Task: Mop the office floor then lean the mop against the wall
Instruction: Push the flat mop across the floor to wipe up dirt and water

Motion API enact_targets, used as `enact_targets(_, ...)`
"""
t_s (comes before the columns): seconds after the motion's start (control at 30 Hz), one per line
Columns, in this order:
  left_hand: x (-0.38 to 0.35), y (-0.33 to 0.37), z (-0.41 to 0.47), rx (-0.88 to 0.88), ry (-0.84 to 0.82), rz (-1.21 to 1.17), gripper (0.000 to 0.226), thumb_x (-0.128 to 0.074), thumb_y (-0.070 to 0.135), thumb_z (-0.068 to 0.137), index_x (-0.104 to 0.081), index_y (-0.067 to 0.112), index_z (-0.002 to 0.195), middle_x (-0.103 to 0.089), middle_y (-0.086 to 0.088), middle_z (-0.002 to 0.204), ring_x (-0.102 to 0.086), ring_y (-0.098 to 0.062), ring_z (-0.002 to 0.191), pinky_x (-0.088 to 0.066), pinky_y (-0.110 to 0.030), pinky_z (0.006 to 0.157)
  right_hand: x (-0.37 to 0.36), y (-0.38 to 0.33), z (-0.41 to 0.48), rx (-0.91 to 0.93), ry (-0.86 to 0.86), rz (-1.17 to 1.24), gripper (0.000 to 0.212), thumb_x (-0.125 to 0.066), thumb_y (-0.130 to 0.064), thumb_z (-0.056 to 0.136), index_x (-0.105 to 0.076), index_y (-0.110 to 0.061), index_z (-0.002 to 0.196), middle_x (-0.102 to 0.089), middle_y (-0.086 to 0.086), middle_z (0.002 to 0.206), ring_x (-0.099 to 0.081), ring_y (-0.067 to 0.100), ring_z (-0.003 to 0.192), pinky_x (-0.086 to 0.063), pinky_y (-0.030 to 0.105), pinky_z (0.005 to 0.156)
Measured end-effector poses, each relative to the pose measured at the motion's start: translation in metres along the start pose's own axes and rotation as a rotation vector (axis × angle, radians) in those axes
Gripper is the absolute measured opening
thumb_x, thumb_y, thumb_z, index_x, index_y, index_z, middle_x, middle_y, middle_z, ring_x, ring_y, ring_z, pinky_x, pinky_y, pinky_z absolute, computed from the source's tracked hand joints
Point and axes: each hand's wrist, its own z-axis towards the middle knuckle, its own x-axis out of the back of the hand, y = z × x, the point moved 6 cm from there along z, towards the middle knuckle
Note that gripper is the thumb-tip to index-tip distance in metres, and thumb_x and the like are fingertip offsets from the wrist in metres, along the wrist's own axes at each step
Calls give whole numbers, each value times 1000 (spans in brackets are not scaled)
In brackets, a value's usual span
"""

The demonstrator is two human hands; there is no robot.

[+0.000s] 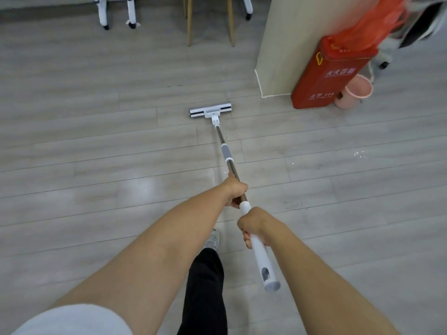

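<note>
The left hand (235,193) is closed around the metal shaft of the mop (227,151), fingers curled under it and thumb along the top. Just behind it, nearer the body, the right hand (254,226) grips the white plastic handle in a full fist. The hollow end of the handle sticks out past that hand toward the right forearm. The two hands are close but not touching, with a short piece of white handle bare between them.

From the left hand the shaft runs forward and down, past a grey sleeve, to the mop head (210,111), which lies flat on the grey plank floor (96,141) well ahead of both hands.

Ahead and to the right of the hands stands a cream wall (278,44) corner, with a red box (326,76) against it and a pink bucket (355,91) just beside the box. Below the left forearm are a grey shoe (212,239) and a black trouser leg (205,286).
</note>
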Motion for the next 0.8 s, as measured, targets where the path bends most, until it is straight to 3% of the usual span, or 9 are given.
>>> enact_targets(0.07, -35, -29, -26, -2, -11, 24, 55, -50, 9, 91, -31, 18, 142, -65, -15, 93, -67, -25, 73, -56, -33, 47, -3, 47, -20, 0, -7, -59, 30, -45, -2, 85, -53, 2, 113, -59, 11, 56, -58, 27, 52, -63, 44, 73)
enact_targets(0.13, -70, -61, -55, 1, -15, 38, 54, -51, 9, 92, -31, 18, 141, -65, -16, 96, -68, -26, 75, -56, -32, 48, -8, 97, -41, -3, -21, -108, 26, -44, -3, 83, -52, 2, 107, -62, 12, 58, -60, 29, 61, -60, 50, 87)
enact_targets(0.2, -103, -93, -85, 10, -16, 52, 53, -50, 9, 93, -29, 16, 141, -63, -15, 97, -68, -26, 76, -58, -34, 51, -15, 147, -62, -6, -22, -144, 34, -43, -3, 83, -50, 3, 115, -63, 12, 59, -61, 28, 61, -61, 48, 86)
enact_targets(0.33, -165, -151, -135, 27, -20, 36, 57, -51, 10, 93, -26, 17, 144, -62, -15, 100, -67, -26, 78, -63, -42, 64, -24, 236, -100, -34, -2, -135, 55, -44, 2, 84, -39, 1, 138, -62, 15, 66, -58, 25, 49, -60, 39, 66)
enact_targets(0.47, -202, -178, -174, 35, -24, 14, 61, -52, 11, 94, -24, 17, 147, -62, -15, 99, -68, -26, 80, -63, -42, 66, -23, 288, -126, -76, 11, -130, 63, -53, 3, 84, -37, -6, 144, -67, 18, 82, -63, 27, 62, -63, 43, 80)
enact_targets(0.63, -216, -168, -185, 23, -9, 31, 41, -52, 11, 94, -36, 11, 132, -60, -12, 89, -65, -22, 69, -59, -35, 54, -6, 294, -138, -104, 10, -169, 43, -52, 2, 83, -44, -2, 124, -69, 16, 84, -67, 29, 77, -60, 44, 91)
enact_targets(0.7, -218, -156, -177, 31, -7, 56, 31, -53, 9, 93, -41, 7, 122, -61, -13, 84, -66, -22, 64, -59, -34, 52, 5, 291, -139, -136, 4, -167, 36, -55, -2, 86, -45, -2, 120, -73, 13, 76, -70, 25, 77, -61, 34, 78)
enact_targets(0.77, -223, -145, -167, 50, -27, 67, 17, -52, 6, 93, -47, 3, 109, -62, -13, 75, -66, -21, 54, -59, -33, 50, 20, 281, -135, -114, 17, -128, 23, -56, -8, 91, -52, -8, 113, -64, 7, 47, -62, 21, 59, -53, 20, 45)
enact_targets(0.8, -225, -140, -160, 65, -32, 50, 11, -51, 6, 93, -49, 2, 104, -62, -14, 73, -66, -22, 52, -58, -33, 49, 28, 278, -132, -94, 51, -107, 21, -55, -9, 92, -56, -10, 113, -60, 6, 43, -58, 19, 54, -44, 16, 35)
